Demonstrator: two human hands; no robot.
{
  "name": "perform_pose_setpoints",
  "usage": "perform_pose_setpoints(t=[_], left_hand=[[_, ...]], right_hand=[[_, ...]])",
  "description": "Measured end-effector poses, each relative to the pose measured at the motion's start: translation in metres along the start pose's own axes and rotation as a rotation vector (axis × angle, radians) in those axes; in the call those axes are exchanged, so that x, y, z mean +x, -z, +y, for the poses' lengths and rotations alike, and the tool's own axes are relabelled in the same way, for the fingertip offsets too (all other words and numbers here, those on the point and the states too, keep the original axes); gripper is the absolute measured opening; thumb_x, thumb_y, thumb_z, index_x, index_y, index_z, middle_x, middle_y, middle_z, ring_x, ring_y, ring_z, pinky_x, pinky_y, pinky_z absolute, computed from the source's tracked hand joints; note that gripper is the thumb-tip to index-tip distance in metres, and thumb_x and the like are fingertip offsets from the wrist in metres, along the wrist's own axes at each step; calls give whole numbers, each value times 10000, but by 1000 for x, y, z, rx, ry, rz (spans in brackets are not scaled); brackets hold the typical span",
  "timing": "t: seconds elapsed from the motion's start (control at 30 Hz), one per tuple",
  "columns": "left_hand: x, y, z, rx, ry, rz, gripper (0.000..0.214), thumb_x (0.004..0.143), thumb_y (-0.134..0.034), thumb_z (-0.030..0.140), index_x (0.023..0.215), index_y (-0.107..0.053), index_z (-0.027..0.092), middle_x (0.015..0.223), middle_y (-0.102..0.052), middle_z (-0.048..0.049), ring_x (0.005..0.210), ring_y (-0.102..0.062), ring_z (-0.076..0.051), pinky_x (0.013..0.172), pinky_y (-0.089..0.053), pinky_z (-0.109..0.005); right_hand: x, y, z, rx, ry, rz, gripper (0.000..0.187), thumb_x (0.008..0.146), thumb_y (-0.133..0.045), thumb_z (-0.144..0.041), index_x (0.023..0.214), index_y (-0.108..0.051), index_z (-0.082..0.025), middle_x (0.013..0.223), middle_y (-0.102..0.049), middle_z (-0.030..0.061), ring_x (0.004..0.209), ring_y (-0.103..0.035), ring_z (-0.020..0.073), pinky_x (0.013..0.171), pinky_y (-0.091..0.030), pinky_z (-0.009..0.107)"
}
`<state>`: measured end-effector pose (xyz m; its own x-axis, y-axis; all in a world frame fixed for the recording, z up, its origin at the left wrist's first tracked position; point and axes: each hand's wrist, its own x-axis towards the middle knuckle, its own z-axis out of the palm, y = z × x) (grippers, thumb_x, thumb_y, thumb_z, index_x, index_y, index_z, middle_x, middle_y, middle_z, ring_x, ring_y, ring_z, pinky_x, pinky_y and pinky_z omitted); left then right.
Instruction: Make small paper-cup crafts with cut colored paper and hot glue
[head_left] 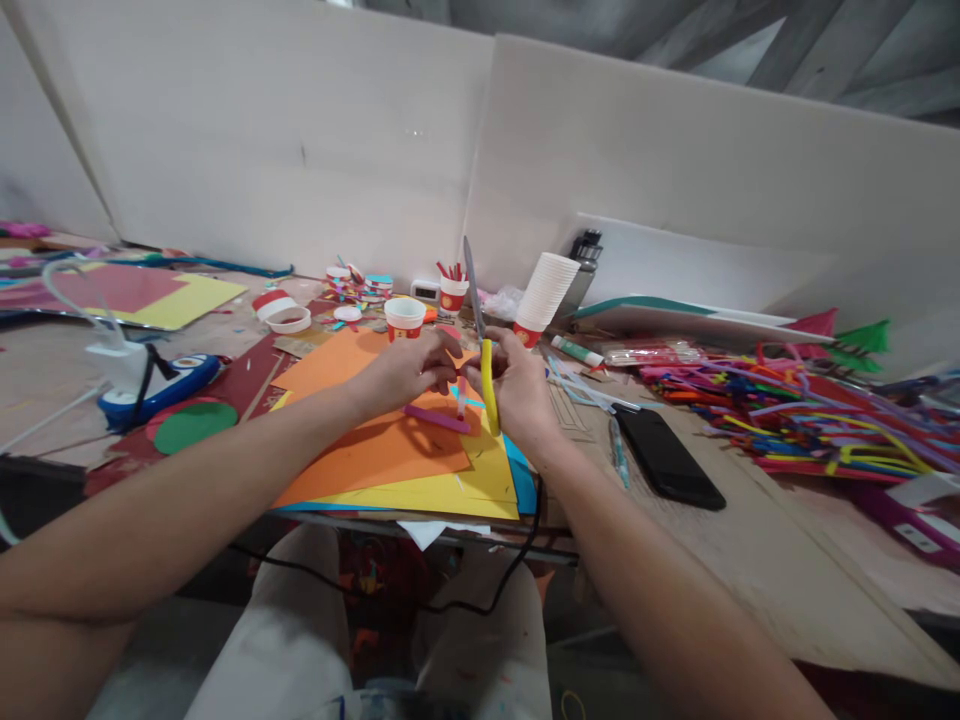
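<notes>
My right hand point(517, 385) grips a pair of scissors point(487, 385) by the yellow handle, and their blades point up and away. Close beside it, my left hand point(416, 372) has its fingertips pinched together; whatever they hold is too small to make out. Both hands are above a stack of coloured sheets, with orange paper point(390, 455) on top of yellow paper point(450, 497) and blue paper point(523, 475). Below the fingers a purple strip point(435, 418) lies on the orange paper, near a short pink piece point(461, 397).
Behind the hands stand a paper cup point(405, 318), a cup of red sticks point(453, 294) and a leaning cup stack point(546, 290). To the right are a phone point(667, 455), a pen point(619, 455), a glue stick point(576, 350) and piled pipe cleaners point(817, 410). A black cable point(480, 605) crosses my lap.
</notes>
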<state>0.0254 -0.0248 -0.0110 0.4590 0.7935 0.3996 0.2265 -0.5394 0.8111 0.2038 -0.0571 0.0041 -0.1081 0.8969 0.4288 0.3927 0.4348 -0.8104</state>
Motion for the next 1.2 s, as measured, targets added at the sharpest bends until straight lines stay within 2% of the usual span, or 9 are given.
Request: perform_pose_setpoints(t=[0.1,0.2,0.27,0.4,0.53,0.63,0.77,0.97,1.2], left_hand=[[0,2,-4,108,-50,-4,154,820,-576,180,969,-569,213,809,-711,-6,651,-672,-138,651,-508,-251],[1,3,-3,147,-63,58,160,792,-611,156,943,-603,208,842,-717,-14,712,-672,-139,670,-499,-238],[3,4,0,67,-15,113,158,774,-639,155,921,-597,192,799,-708,-13,649,-647,-124,614,-483,-226],[9,1,5,-269,142,188,192,773,-680,226,916,-575,154,751,-690,-23,518,-579,-90,485,-420,-205],[15,-10,10,-539,214,158,261,735,-745,250,925,-636,109,817,-697,-55,588,-599,-74,526,-432,-187],[20,-20,15,-672,244,132,242,714,-778,254,859,-656,103,813,-691,-53,638,-624,-80,554,-439,-184],[24,-30,21,-835,270,166,213,696,-796,215,817,-658,106,737,-668,-20,639,-643,-92,573,-454,-190],[26,-38,24,-947,303,220,110,764,-739,177,789,-666,98,745,-702,-47,635,-641,-81,558,-448,-170],[33,-35,24,-900,289,263,80,793,-700,155,766,-670,86,688,-674,-37,606,-615,-66,568,-454,-160]], right_hand=[[-1,0,1,19,-19,-37,473,759,-659,-319,1205,-546,-208,788,-631,-3,681,-598,140,667,-512,272],[0,1,0,63,-36,-26,474,744,-681,-351,1171,-544,-196,790,-636,3,707,-607,147,676,-510,276],[2,2,-1,120,-55,17,474,731,-692,-389,1135,-534,-197,812,-634,11,723,-604,150,661,-503,270],[6,2,3,374,-59,170,492,677,-731,-437,1059,-506,-225,826,-596,-11,695,-581,132,632,-493,257],[9,3,8,588,-80,287,487,625,-783,-380,1003,-517,-227,747,-554,-49,607,-538,107,577,-465,246],[8,3,10,606,-122,304,483,614,-797,-332,1000,-526,-226,693,-537,-65,562,-508,102,528,-437,239],[7,3,10,642,-110,312,472,609,-800,-304,991,-536,-221,735,-545,-60,605,-525,98,555,-447,232],[5,3,8,656,-89,351,469,621,-794,-295,999,-528,-218,801,-574,-41,680,-566,109,601,-471,236],[5,6,7,661,-129,334,456,634,-783,-329,984,-509,-228,747,-552,-56,613,-542,98,532,-445,217]])
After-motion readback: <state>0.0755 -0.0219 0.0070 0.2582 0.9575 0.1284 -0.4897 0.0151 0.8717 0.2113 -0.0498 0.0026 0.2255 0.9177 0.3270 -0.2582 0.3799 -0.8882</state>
